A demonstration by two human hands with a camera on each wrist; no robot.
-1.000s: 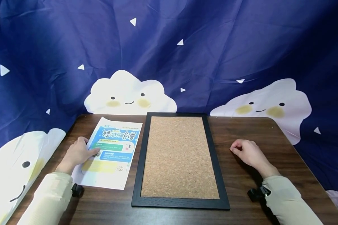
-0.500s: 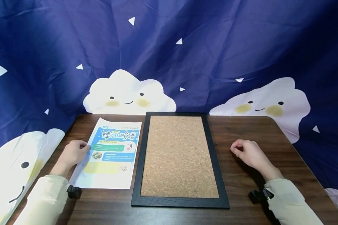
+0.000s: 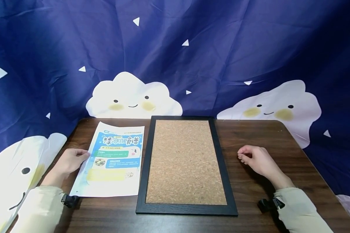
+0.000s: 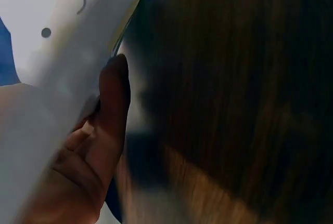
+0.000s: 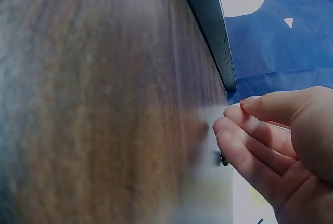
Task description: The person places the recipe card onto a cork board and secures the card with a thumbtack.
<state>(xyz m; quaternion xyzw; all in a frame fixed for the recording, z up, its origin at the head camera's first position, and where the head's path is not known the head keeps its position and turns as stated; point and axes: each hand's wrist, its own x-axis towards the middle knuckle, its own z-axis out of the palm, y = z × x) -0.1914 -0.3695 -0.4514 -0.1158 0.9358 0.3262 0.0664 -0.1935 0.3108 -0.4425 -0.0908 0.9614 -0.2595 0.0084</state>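
A printed paper sheet (image 3: 116, 181) with blue, green and yellow blocks and large lettering is on the left of the table, its near right corner right at the frame's edge. My left hand (image 3: 71, 160) pinches the sheet's left edge between thumb and fingers; in the left wrist view, the thumb (image 4: 114, 94) lies along it. To the sheet's right lies a cork board (image 3: 186, 161) in a black frame (image 3: 186, 209). My right hand (image 3: 258, 159) rests low over the table right of the board, fingers loosely curled, thumb tip near the index fingertip (image 5: 235, 112), with nothing visible held.
The dark wood-grain table (image 3: 280, 139) has rounded far corners. Behind it hangs a blue curtain (image 3: 163, 48) printed with white clouds and triangles, and the curtain runs along both sides too. A small black camera (image 3: 71, 200) sits at the left wrist, another camera (image 3: 269, 204) at the right.
My left hand has drawn back leftwards from on top of the sheet to its left edge. The sheet has turned slightly, its near end swinging right towards the frame. The right hand stays nearly still.
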